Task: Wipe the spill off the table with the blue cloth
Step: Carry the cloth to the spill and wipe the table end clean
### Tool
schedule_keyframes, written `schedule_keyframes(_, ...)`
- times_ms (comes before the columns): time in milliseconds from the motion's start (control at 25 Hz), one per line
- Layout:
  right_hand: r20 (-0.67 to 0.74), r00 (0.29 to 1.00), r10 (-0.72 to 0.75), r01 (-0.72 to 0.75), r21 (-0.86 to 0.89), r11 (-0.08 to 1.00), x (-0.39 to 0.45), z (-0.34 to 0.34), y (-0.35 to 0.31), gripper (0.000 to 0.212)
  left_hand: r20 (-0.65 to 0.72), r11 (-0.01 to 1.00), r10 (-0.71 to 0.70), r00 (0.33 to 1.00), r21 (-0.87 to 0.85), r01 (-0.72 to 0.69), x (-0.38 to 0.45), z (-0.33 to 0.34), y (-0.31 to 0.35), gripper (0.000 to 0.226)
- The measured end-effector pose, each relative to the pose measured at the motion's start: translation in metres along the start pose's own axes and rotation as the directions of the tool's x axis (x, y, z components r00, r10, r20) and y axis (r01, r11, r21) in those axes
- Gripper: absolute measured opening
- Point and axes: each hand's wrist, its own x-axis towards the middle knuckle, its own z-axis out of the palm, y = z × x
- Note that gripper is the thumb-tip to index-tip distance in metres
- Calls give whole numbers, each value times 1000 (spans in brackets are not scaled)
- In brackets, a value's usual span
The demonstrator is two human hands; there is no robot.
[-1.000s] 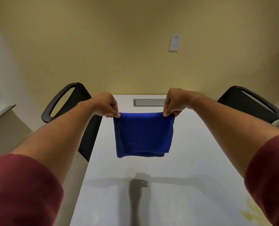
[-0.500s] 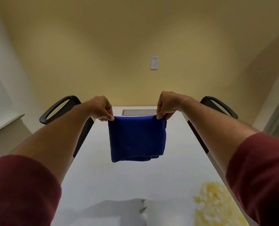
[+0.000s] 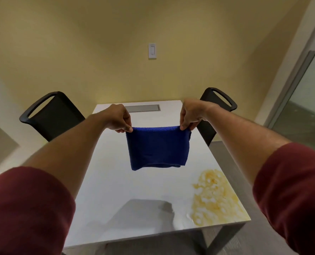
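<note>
I see left hand [image 3: 118,118] and right hand [image 3: 189,115], fingers pinching top corners of blue cloth [image 3: 157,147], hanging mid-frame above tabletop [image 3: 116,181]. Yellow spill [image 3: 215,197] lower right. I'd lower cloth flat onto spill, then press.

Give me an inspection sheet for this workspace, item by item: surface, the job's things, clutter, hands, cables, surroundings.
Surface: white table, glossy, with a grey hatch set in at its far end.
Job's things: blue cloth, folded, held up in the air above the table; yellow spill at the near right corner, not yet wiped.
Clutter: nothing seen.
Hands: left hand and right hand each pinch a top corner of the cloth.
Cables: nothing seen.
Surroundings: black chair on the left, another chair on the right, wall switch on the yellow wall, glass panel at right.
</note>
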Motion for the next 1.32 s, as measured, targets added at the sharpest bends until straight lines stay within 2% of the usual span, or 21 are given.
schedule_keyframes(320,-85,994,74,-78,-42,996,-26,30,57,6,72,997,79,994,-29,-77,-1,59,25,9)
schedule_keyframes(680,-14,993,116,-116,-33,993,-11,37,145,9,105,998,55,993,-12,-54,26,125,82,10)
schedule_keyframes(920,94,993,65,-59,-59,997,23,39,213,6,134,998,-55,989,-24,59,52,177,119,9)
schedule_keyframes(1040,205,977,56,-41,-76,996,37,39,240,4,209,994,-95,973,-29,103,58,199,136,10)
schedule_keyframes(1160,340,936,88,-70,-66,995,44,33,259,5,294,986,-123,948,-69,150,64,210,149,10)
schedule_keyframes(1320,529,834,157,-167,-30,985,56,25,275,8,371,966,-172,913,-117,229,78,221,155,15)
